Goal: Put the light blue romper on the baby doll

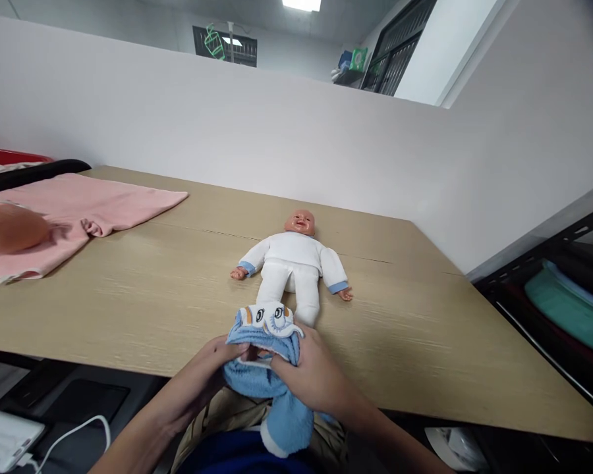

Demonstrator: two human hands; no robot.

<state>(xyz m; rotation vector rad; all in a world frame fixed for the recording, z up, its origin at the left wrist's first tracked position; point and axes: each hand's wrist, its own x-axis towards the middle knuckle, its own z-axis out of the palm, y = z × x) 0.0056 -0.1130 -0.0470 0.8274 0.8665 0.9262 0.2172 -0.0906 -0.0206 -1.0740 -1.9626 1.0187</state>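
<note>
A baby doll [291,257] in a white top with blue cuffs lies face up on the table, its legs toward me. Between my hands is a fuzzy blue piece of doll clothing [254,378] with an embroidered eyed face on its white part. My left hand [222,359] grips its left edge, thumb at the opening. My right hand [313,372] pinches the right side of the same opening, thumb inside. The garment covers the doll's lower legs and feet from view, and one blue leg or sleeve hangs down over my lap.
A pink cloth [123,201] lies at the table's left, with a smooth, skin-toned rounded object [12,227] on it. Behind the table [400,316] rises a white partition [227,125]. A black rack [563,263] with folded cloths stands at right; a white power bank [10,438] sits lower left.
</note>
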